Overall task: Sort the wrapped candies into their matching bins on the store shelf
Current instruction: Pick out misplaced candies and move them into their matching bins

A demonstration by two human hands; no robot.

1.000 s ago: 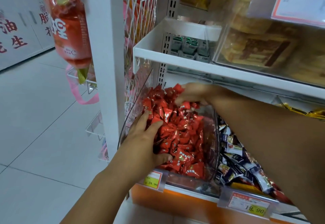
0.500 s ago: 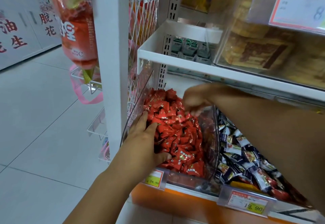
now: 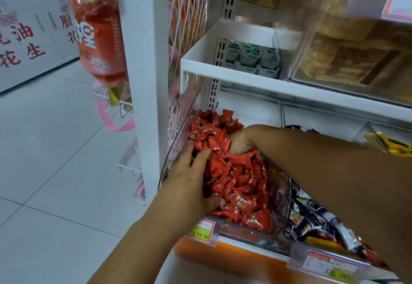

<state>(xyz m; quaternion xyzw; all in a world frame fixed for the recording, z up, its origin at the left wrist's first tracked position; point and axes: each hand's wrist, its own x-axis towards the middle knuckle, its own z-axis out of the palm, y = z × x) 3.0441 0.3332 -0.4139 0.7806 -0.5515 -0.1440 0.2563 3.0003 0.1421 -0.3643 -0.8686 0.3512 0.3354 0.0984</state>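
Nearest the camera, a yellow price tag (image 3: 202, 232) reading 24.90 hangs on the shelf edge just below the left hand (image 3: 189, 185). That hand lies palm-down on the left front of the clear bin (image 3: 176, 149) of red wrapped candies (image 3: 236, 178). Its fingers (image 3: 201, 155) are spread and loosely extended over the heap, tips resting on wrappers, while the thumb presses into the pile lower down; nothing is pinched between them. The red candies lie directly under and to the right of these fingers, filling the bin up to its back.

Beyond the left fingers, the right hand (image 3: 242, 142) reaches in from the right with its forearm crossing above the neighbouring bin. Its fingers are curled down into the red heap, tips buried among wrappers; whether they grip any candy cannot be told.

Right of both hands, under the right forearm, sits a second bin of dark-wrapped candies (image 3: 316, 223), with another price tag (image 3: 330, 268) at its front. Above the hands runs a white shelf (image 3: 245, 76) carrying small green-and-white packets (image 3: 249, 57).
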